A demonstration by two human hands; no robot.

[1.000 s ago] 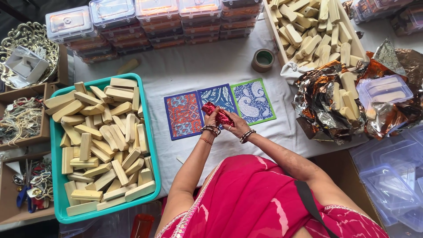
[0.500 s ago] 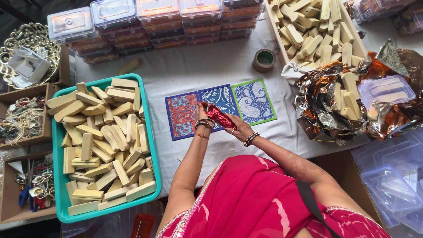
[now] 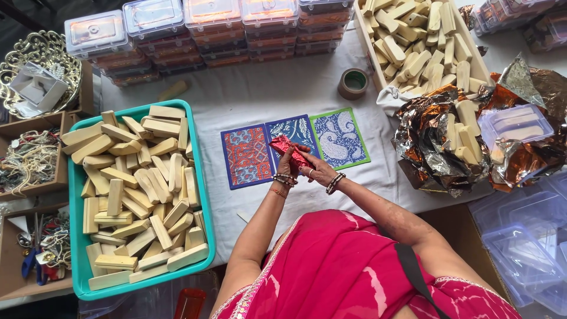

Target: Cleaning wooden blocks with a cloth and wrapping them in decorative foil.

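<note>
1. My left hand (image 3: 287,167) and right hand (image 3: 314,170) meet over the white table (image 3: 277,88), both closed around a small block in red foil (image 3: 287,147).
2. The block sits above the middle one of three patterned cards (image 3: 295,131), tilted, its far end poking past my fingers.
3. The teal tray (image 3: 75,177) of pale wooden blocks lies to my left.
4. A tape roll (image 3: 353,82) sits beyond the cards.
5. Crumpled foil (image 3: 431,142) with more blocks lies to my right.

Stacked clear lidded boxes (image 3: 177,29) line the far table edge; more, seemingly empty (image 3: 525,248), lie right.
</note>
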